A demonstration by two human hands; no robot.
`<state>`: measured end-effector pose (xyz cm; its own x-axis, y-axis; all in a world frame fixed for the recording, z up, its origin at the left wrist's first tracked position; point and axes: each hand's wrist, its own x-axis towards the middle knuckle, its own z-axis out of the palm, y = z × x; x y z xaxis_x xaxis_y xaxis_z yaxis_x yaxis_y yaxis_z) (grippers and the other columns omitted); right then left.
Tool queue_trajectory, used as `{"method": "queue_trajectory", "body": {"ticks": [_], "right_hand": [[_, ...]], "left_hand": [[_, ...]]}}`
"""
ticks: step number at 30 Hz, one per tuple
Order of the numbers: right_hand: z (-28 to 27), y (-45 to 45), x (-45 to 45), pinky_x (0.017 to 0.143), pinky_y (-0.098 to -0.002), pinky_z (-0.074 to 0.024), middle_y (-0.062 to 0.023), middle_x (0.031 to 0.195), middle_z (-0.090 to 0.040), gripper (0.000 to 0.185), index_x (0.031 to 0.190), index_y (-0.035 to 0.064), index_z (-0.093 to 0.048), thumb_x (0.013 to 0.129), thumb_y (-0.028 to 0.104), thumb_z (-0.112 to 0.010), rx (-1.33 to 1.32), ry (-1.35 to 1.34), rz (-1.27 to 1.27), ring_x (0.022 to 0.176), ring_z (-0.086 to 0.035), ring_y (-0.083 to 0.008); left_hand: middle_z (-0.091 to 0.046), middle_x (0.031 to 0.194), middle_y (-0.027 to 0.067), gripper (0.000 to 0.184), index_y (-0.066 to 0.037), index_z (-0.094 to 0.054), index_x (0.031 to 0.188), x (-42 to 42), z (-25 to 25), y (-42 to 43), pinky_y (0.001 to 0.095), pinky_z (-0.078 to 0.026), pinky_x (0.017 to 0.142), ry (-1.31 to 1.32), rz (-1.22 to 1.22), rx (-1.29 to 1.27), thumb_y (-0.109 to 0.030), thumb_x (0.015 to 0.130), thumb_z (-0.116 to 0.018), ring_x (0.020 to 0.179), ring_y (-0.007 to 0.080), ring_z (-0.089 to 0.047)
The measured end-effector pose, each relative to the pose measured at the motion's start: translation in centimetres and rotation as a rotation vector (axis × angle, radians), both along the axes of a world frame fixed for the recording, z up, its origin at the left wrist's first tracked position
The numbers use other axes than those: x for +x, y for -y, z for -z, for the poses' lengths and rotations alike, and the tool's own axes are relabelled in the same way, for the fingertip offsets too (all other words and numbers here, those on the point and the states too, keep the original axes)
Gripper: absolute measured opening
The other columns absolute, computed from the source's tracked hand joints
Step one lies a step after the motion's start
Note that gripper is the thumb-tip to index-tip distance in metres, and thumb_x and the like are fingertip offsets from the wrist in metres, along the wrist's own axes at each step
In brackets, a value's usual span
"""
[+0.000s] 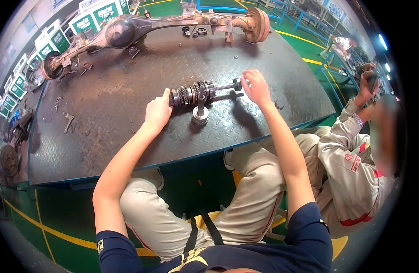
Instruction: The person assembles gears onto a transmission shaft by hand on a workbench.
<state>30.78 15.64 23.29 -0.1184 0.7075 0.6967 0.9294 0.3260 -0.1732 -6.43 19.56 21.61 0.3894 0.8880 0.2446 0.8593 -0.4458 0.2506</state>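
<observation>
A gear shaft assembly (188, 94) with several dark toothed rings lies across the metal table. My left hand (158, 110) is closed around its left end. At the far end of the thin shaft, my right hand (256, 87) has its fingers bent around a small dark ring or gear (237, 84). Just in front of the assembly stands a short gear with a bright round face (200, 114), a stem rising from it against the gears. The undersides of my fingers are hidden.
A rusty axle housing (121, 32) with a drum at each end spans the back of the table (141, 82). Small metal parts (69, 122) lie at the left; a ring (201, 31) lies near the axle. At the right sits a person (350, 154) holding a phone.
</observation>
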Motion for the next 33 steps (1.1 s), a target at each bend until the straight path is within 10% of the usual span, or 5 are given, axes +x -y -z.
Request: {"method": "queue_trajectory", "body": {"ticks": [6, 16, 21, 25, 33], "right_hand": [[2.5, -0.3, 1.0, 0.117, -0.0461, -0.0310, -0.0181, 0.145, -0.051, 0.060, 0.139, -0.0009, -0.051, 0.090, 0.031, -0.067, -0.270, 0.118, 0.002, 0.139, -0.039, -0.0383], [2.8, 0.2, 0.4, 0.119, -0.0487, -0.0262, -0.0178, 0.152, -0.043, 0.073, 0.148, 0.0027, -0.043, 0.088, 0.036, -0.069, -0.262, 0.099, -0.031, 0.144, -0.030, -0.0425], [0.4, -0.8, 1.0, 0.099, -0.0416, -0.0472, -0.0127, 0.103, -0.073, 0.016, 0.091, 0.0023, -0.076, 0.091, 0.015, -0.066, -0.048, -0.142, -0.200, 0.113, -0.063, -0.0299], [-0.2, -0.3, -1.0, 0.077, -0.0370, -0.0494, -0.0091, 0.078, -0.070, 0.025, 0.067, 0.0021, -0.068, 0.091, 0.008, -0.065, 0.131, -0.141, -0.133, 0.081, -0.064, -0.0257], [0.8, 0.5, -0.3, 0.082, -0.0404, -0.0497, -0.0106, 0.086, -0.072, 0.021, 0.074, 0.0000, -0.069, 0.091, 0.011, -0.065, 0.018, -0.105, -0.032, 0.088, -0.065, -0.0296]], "left_hand": [[-0.070, 0.087, 0.0251, 0.065, -0.003, -0.049, 0.135, 0.0, -0.1, 0.1, 0.0495, -0.057, 0.076, 0.010, 0.007, 0.012, -0.012, 0.077, -0.079, 0.086, 0.0419, -0.070], [-0.070, 0.086, 0.0246, 0.066, -0.004, -0.049, 0.137, 0.1, -0.1, 0.1, 0.0490, -0.058, 0.076, -0.008, -0.013, -0.004, -0.012, 0.078, -0.078, 0.085, 0.0413, -0.070], [-0.070, 0.087, 0.0242, 0.068, -0.003, -0.048, 0.138, 0.0, 0.1, -0.1, 0.0488, -0.058, 0.076, -0.010, -0.009, 0.002, -0.013, 0.078, -0.078, 0.085, 0.0409, -0.070], [-0.070, 0.087, 0.0241, 0.068, -0.003, -0.048, 0.139, 0.1, 0.6, -0.4, 0.0485, -0.057, 0.077, -0.018, -0.014, 0.030, -0.012, 0.078, -0.077, 0.085, 0.0406, -0.070], [-0.070, 0.089, 0.0242, 0.068, -0.003, -0.048, 0.139, 0.2, 0.0, 0.0, 0.0481, -0.057, 0.077, -0.018, -0.020, -0.011, -0.012, 0.078, -0.077, 0.086, 0.0406, -0.070]]}}
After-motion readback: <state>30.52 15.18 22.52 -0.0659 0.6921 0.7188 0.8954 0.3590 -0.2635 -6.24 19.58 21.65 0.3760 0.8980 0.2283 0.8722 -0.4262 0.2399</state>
